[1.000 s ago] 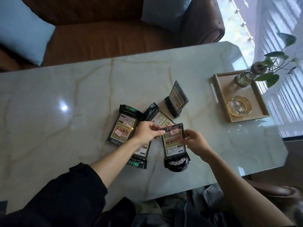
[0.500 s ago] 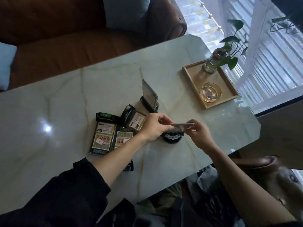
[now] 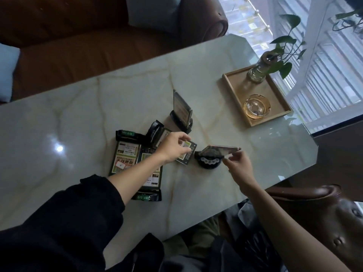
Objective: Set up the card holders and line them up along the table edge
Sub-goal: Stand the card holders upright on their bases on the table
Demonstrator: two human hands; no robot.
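Left hand (image 3: 172, 147) reaches across the lying holders, thumb and fingers (image 3: 183, 137) pinched together on the upper edge of a small printed card (image 3: 187, 154), which tilts with its lower corner near the worktop (image 3: 78, 114). Right hand (image 3: 238, 163) fingers (image 3: 232, 157) closed on the lower right edge of a clear card panel (image 3: 220, 151), held nearly flat and tilted above a round black base (image 3: 208, 162); panel's left end meets the base, cannot tell if it is seated in the slot. Base sits on the worktop, near the front edge, just right of the small card.

Two flat card holders (image 3: 125, 154) lie side by side left of centre, printed faces up, partly under the left forearm. A third (image 3: 157, 132) leans on them at an angle. One upright card holder (image 3: 182, 112) stands behind the hands, mid-worktop, well apart from the edge. Wooden tray (image 3: 231, 89) at far right carries a glass ashtray (image 3: 256, 107) and a plant vase (image 3: 259, 69).
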